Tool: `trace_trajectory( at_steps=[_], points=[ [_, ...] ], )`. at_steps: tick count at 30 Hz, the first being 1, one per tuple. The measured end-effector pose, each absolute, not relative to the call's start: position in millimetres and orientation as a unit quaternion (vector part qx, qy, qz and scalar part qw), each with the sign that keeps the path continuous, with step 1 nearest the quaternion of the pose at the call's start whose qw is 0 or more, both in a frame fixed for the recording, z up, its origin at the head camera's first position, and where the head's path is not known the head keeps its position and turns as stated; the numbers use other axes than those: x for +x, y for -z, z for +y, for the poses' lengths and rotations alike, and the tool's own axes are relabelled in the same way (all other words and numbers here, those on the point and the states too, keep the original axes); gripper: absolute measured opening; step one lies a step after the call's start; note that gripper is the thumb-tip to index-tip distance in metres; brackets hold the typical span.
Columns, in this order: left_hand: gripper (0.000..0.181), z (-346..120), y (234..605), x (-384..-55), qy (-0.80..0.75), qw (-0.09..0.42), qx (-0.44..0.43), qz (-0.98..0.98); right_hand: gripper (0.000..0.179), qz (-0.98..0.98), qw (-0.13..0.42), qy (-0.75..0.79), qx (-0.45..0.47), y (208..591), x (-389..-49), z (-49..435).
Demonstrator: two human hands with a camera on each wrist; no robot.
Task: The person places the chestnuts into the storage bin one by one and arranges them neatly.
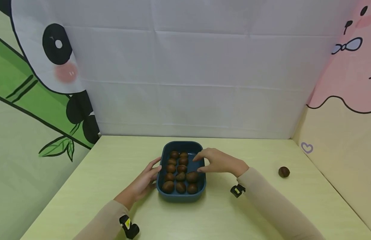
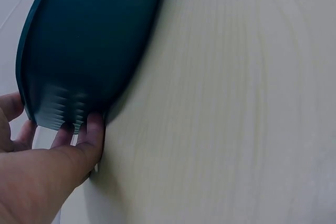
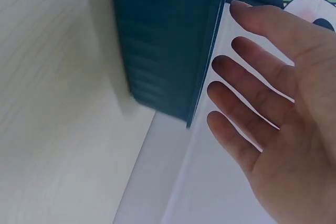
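Note:
A dark blue-green box (image 1: 181, 198) with rounded corners holds several brown chestnuts (image 1: 180, 187), standing in rows. My left hand (image 1: 143, 183) rests along the box's left outer side; its fingertips (image 2: 95, 124) touch the ribbed wall. Over the box's right rim reaches my right hand (image 1: 219, 161), thumb and fingers spread apart, nothing between them. Below it, the back right part of the box shows bare floor. From the right wrist view, its fingers (image 3: 252, 80) are loosely bent beside the rim and hold nothing.
A single chestnut (image 1: 284, 172) lies on the pale wood-grain table (image 1: 233, 216), well to the right of the box. A white cloth backdrop (image 1: 200, 83) stands behind the table. Cartoon-printed panels (image 1: 338, 143) flank it on both sides.

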State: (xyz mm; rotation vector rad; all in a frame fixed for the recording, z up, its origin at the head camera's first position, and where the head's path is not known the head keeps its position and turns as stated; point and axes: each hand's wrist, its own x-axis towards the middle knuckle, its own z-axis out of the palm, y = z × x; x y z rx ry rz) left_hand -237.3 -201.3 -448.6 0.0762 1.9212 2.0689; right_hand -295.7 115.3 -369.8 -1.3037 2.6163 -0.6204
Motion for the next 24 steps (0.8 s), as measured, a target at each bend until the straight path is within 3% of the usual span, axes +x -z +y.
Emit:
trace_trajectory(
  at_steps=[9,24],
  points=[
    [0.062,-201,450,-238,-0.723,0.152,0.029,0.673,0.037,0.895,0.068,0.232,-0.374,372,-298,176],
    [0.061,-201,449,-238,-0.726,0.160,0.033,0.669,0.040,0.945,0.048,0.222,-0.235,392,-296,321]
  ],
)
